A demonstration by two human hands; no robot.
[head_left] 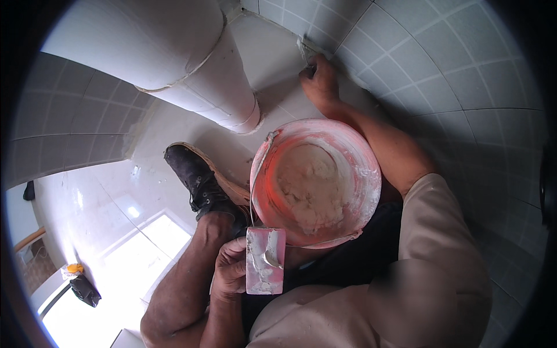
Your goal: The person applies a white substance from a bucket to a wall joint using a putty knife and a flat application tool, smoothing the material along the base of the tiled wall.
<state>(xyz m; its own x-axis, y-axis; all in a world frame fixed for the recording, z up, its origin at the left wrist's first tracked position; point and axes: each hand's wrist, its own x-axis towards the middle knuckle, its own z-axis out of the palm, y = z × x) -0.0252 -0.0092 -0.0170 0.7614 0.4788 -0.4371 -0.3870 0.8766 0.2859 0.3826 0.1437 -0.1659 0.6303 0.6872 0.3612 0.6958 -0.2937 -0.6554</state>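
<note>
My left hand [231,268] grips a flat pink rectangular board [256,278] by its left side, close to my lap. Whitish paste [270,258] is smeared over the board. Ahead and to the right, my right hand [321,84] is closed, low down where the tiled wall meets the floor. Something dark shows at its fingers, too small to make out. Beside the hand, a pale smear [304,47] marks the joint. Between my arms stands a pink-red bucket [371,168] with a wire handle, holding pale powdery, lumpy material [310,185].
A thick white pipe [223,87] rises from the floor at the left of the bucket. Grey tiled walls [429,52] close in on the right and far left. My shoe [194,177] rests by the bucket. A black bag [85,290] lies at the lower left.
</note>
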